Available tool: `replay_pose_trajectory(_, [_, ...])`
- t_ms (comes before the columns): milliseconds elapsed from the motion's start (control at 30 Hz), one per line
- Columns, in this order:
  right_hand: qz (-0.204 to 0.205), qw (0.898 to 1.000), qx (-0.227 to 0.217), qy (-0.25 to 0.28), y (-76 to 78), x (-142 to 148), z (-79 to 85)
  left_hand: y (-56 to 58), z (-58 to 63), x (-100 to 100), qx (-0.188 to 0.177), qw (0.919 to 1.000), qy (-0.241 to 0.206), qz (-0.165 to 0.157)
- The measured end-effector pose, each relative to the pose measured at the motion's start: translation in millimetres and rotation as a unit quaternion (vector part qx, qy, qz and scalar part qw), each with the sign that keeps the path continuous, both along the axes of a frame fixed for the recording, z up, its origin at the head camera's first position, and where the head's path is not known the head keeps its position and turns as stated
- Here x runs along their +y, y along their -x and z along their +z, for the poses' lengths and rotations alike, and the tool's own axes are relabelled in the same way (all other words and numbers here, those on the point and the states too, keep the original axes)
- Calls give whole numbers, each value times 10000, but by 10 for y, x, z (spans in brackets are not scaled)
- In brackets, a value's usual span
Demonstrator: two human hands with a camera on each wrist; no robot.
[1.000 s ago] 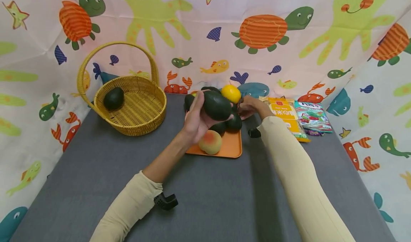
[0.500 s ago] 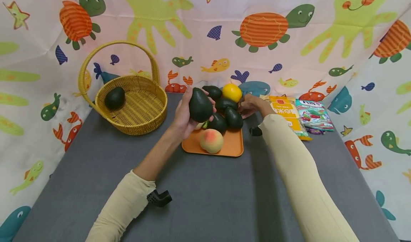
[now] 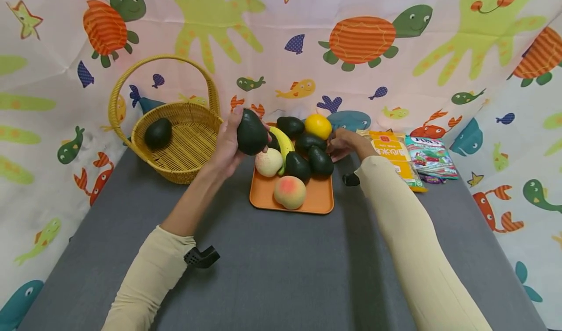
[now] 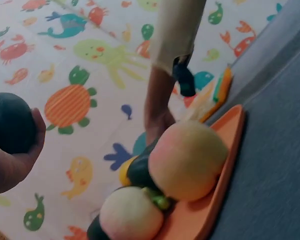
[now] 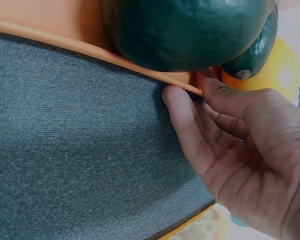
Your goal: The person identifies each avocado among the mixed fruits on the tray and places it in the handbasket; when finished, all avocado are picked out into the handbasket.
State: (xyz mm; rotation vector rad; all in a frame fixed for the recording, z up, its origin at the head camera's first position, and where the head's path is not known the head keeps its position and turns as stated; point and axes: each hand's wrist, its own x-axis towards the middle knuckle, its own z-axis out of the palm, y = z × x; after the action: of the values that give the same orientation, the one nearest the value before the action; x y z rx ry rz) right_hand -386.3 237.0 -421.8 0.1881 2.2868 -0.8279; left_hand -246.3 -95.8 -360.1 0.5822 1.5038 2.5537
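Observation:
My left hand [image 3: 228,145] grips a dark green avocado [image 3: 252,132] in the air between the basket and the tray. In the left wrist view that avocado [image 4: 11,122] shows at the left edge, fingers curled under it. My right hand [image 3: 344,145] is at the right side of the orange tray [image 3: 318,199]. The right wrist view shows this hand [image 5: 255,142] pinching the tray's rim [image 5: 95,54] between thumb and fingers. Several avocados [image 3: 321,161], a banana [image 3: 286,146], a blushed peach [image 3: 290,192], a paler peach [image 3: 269,163] and a yellow round fruit [image 3: 318,126] lie on the tray.
A yellow wicker basket [image 3: 193,174] with a tall handle stands at the back left, one avocado [image 3: 158,133] inside. Right of the tray lie a yellow food packet [image 3: 392,158] and a green packet [image 3: 430,158]. A printed cloth [image 3: 285,43] hangs behind the grey table.
My left hand has carried the avocado left from over the tray towards the basket, uncovering the banana and paler peach. The right hand has stayed at the tray's side.

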Motion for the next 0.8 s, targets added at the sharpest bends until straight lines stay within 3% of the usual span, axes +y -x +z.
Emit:
replay_pose_trajectory(300, [-13,10000,64,48,-7,34,-11,86,112,-304,513,9974,466,194])
replay_pose_trajectory(467, [-43,10000,49,26,-21,56,8,146,172,-471,525,9942,814,464])
replay_pose_trajectory(600, [28,9999,91,75,-37,37,12,262,193,-660,468,9890,1215,698])
replay_pose_trajectory(700, [50,9999,104,68,-40,22,12,382,196,-820,515,9802,1637,992])
replay_pose_trajectory(800, [13,10000,94,20,-41,19,27,487,215,-955,545,9579,2400,1479])
